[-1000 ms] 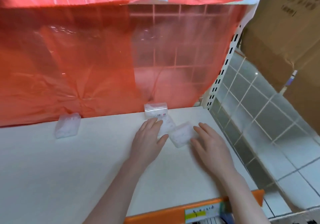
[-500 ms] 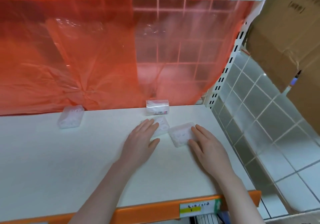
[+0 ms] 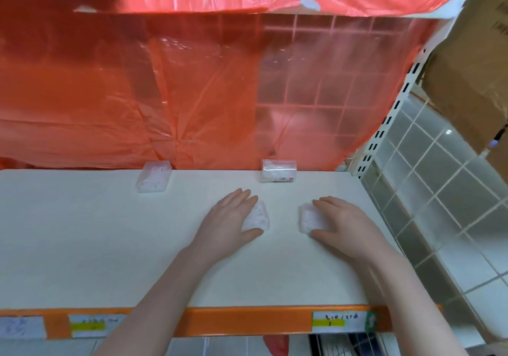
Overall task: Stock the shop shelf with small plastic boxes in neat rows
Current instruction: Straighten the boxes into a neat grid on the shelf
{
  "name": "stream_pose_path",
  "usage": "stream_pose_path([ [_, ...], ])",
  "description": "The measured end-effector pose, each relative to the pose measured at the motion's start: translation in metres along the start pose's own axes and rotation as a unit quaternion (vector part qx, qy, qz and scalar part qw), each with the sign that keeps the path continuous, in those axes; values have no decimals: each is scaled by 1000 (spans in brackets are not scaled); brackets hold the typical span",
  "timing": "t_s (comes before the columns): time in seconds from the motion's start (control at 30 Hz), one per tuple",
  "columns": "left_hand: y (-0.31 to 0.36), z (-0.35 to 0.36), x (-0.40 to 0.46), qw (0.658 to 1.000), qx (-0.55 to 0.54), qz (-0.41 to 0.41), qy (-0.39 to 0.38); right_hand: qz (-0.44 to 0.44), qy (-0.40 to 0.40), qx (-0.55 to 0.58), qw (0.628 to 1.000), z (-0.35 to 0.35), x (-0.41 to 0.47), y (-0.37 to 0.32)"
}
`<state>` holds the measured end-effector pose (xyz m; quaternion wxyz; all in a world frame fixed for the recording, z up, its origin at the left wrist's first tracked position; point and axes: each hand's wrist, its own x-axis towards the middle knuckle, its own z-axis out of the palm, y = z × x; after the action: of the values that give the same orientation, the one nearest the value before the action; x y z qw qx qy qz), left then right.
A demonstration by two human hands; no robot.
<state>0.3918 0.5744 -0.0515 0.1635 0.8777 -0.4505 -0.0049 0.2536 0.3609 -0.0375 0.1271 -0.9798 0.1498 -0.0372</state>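
Observation:
Two small clear plastic boxes lie on the white shelf board (image 3: 82, 245) under my hands. My left hand (image 3: 231, 218) rests flat on the left box (image 3: 259, 217), fingers straight, thumb along its near side. My right hand (image 3: 346, 226) lies the same way on the right box (image 3: 308, 219). A hand's width of bare shelf separates these two boxes. Another clear box (image 3: 154, 177) sits at the back left against the red sheet. A clear box with a label (image 3: 279, 171) stands at the back centre.
A red plastic sheet (image 3: 137, 94) hangs across the back of the shelf over a wire grid. The shelf upright (image 3: 384, 124) and a tiled wall bound the right side, with cardboard boxes (image 3: 467, 67) beyond. An orange price strip (image 3: 247, 321) marks the front edge.
Both hands have slid their boxes apart and a little toward the front; before, the two boxes touched near the labelled box. The back boxes have not moved.

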Motion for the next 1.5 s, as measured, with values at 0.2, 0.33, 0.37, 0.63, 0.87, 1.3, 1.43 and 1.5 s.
stream_pose_path([
  [0.2,2,-3,12,997,10,-32,-66,51,-46,19,997,-2,7,-1],
  [0.33,10,-2,11,996,-1,-70,-56,64,-23,33,997,1,4,-8],
  [0.37,12,-1,10,996,-6,-77,-53,66,-21,38,997,2,1,-10],
  [0.63,30,5,-12,991,-62,-108,-45,80,28,61,995,14,-17,-19],
  [0.87,23,-10,-34,990,-89,-105,-18,71,14,59,996,12,-16,-28],
  [1.3,-48,-75,-138,985,-75,-140,60,-50,47,57,996,12,-40,-155],
  [1.43,-94,-107,-208,982,-58,-156,84,-96,51,49,993,23,-54,-241],
  [1.5,-119,-124,-249,979,-54,-169,98,-122,46,46,990,34,-62,-287],
])
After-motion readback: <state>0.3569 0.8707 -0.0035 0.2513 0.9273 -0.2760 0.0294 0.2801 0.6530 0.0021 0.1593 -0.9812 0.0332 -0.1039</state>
